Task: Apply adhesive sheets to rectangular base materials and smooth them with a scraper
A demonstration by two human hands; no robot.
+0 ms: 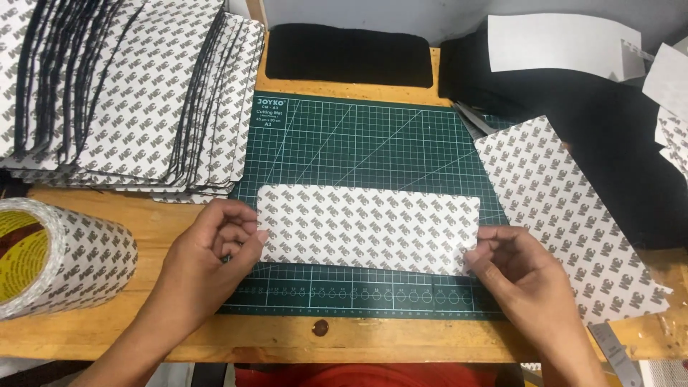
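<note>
Head camera looked straight down at your bench, where a rectangular sheet with a patterned white backing (pixel 369 228) lay flat across the lower part of the green cutting mat (pixel 344 136), its long edges running left to right. Your left hand (pixel 208 261) rested at the sheet's left end, fingers curled together with the fingertips pressing on or pinching that short edge; whether the edge sat between thumb and finger I could not tell. Your right hand (pixel 519 276) was at the sheet's lower right corner, thumb and forefinger brought together on the corner, which looked slightly lifted from the mat. The mat itself sat on a wooden tabletop (pixel 401 340). To your left stood a big roll of the same patterned tape (pixel 61 254), lying on its side near your left wrist, and behind it a fanned stack of cut sheets with dark edges (pixel 129 93) overlapped the mat's upper left corner. To your right a second patterned sheet (pixel 573 215) lay tilted, partly on the mat and partly over a black cloth (pixel 616 143). A black pad (pixel 347 54) lay beyond the mat's far edge, well apart from both hands.
</note>
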